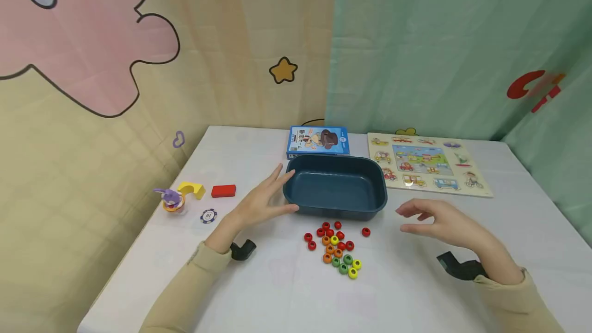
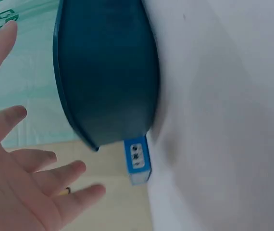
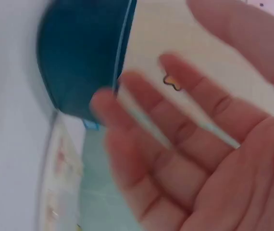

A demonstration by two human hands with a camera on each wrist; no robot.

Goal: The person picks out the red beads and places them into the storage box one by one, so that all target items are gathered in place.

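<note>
A dark blue plastic basin [image 1: 335,212] stands on the white table, nothing inside it. My left hand [image 1: 263,202] is at its left end, fingers spread and straight, fingertips right at the rim in the head view. In the left wrist view the basin [image 2: 108,67] rises beside the spread left hand [image 2: 26,178]. My right hand [image 1: 444,222] hovers off the basin's right end, fingers loosely bent, holding nothing; the right wrist view shows its palm [image 3: 233,183]. In front of the basin lie several red beads [image 1: 350,245], orange beads [image 1: 327,258], green beads [image 1: 343,269] and yellow beads [image 1: 353,273].
Behind the basin lies a blue box [image 1: 319,141]; a wooden picture puzzle [image 1: 462,186] is at the back right. On the left are a red block [image 1: 224,190], a yellow arch block [image 1: 196,189], a purple toy figure [image 1: 172,198] and a round chip [image 1: 208,216].
</note>
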